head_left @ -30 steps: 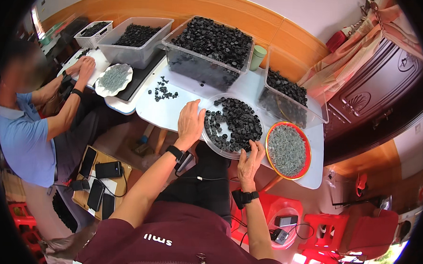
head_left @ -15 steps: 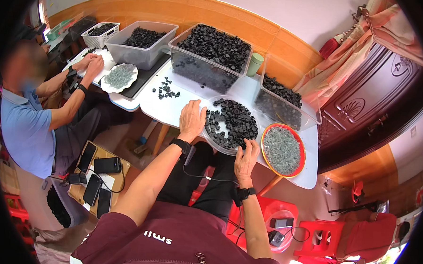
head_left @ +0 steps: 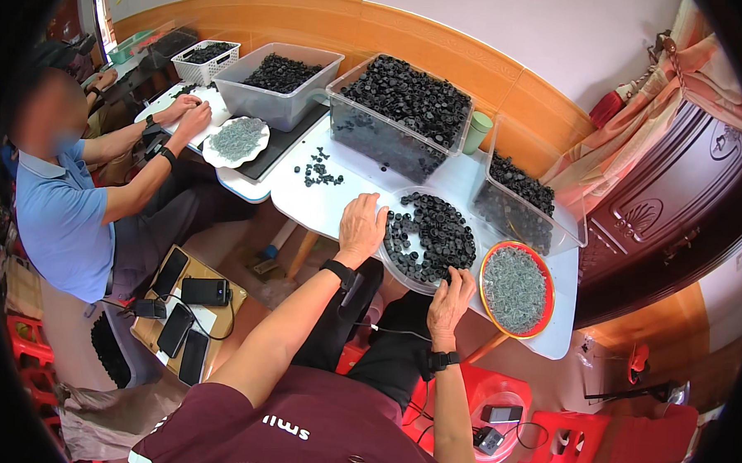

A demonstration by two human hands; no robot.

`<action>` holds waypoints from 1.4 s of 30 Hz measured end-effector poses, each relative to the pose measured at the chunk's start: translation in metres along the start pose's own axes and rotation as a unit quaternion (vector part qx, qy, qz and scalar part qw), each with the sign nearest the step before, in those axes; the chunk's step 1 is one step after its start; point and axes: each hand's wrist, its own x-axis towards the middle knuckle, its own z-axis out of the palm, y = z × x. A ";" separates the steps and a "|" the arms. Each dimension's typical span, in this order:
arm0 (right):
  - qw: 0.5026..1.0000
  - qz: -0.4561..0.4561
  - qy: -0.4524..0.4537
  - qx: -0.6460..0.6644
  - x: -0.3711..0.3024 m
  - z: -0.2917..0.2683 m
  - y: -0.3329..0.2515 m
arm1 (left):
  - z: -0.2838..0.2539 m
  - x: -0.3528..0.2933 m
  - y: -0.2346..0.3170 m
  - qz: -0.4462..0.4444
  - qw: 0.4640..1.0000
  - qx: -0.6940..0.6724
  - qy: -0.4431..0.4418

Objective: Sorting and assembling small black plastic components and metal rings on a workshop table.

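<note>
A clear round tray (head_left: 396,270) near the table's front edge holds many small black ring-like plastic parts (head_left: 437,226). My left hand (head_left: 363,229) lies at the tray's left side, fingers stretched out and thumb against the rim. At the tray's front right edge is my right hand (head_left: 450,305), its thumb and slightly bent fingers apart, with the fingertips over the rim by the black parts. Nothing shows lifted in either hand. To the right sits a red bowl with a yellow rim (head_left: 552,299), full of small clear pieces (head_left: 513,287).
Behind the tray stands a large clear bin (head_left: 367,136) of black parts; another clear bin (head_left: 545,231) is at the right. Loose black parts (head_left: 320,171) lie on the white table (head_left: 298,197). A co-worker (head_left: 65,210) sits at the left beside a white plate (head_left: 260,148) of clear pieces.
The whole view has shifted, so the table and tray appear farther right and lower. Both hands keep about the same places at the tray.
</note>
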 end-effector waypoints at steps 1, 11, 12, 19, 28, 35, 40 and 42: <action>1.000 -0.005 0.006 -0.004 0.000 0.001 0.000 | -0.001 -0.001 -0.001 -0.004 1.000 -0.002 -0.007; 1.000 -0.007 0.010 -0.010 0.002 0.002 0.001 | -0.002 0.001 0.000 -0.007 1.000 0.001 -0.021; 1.000 -0.006 0.008 -0.009 0.002 0.003 0.002 | -0.002 0.000 -0.001 -0.009 1.000 0.002 -0.022; 1.000 -0.007 0.007 -0.005 0.002 0.004 0.001 | -0.006 0.000 -0.004 -0.017 0.999 -0.003 -0.031; 1.000 -0.002 0.004 -0.003 0.001 -0.001 0.000 | -0.007 -0.001 -0.003 -0.020 0.999 -0.022 -0.035; 0.999 -0.036 0.004 0.027 0.041 -0.007 -0.036 | -0.008 0.002 -0.004 -0.025 0.998 -0.020 -0.046; 0.994 -0.031 -0.102 0.004 0.060 0.011 -0.040 | -0.007 0.003 -0.003 -0.014 0.999 -0.034 -0.038; 0.984 -0.034 -0.172 -0.022 0.061 0.014 -0.035 | -0.010 0.001 -0.001 -0.014 0.998 -0.017 -0.051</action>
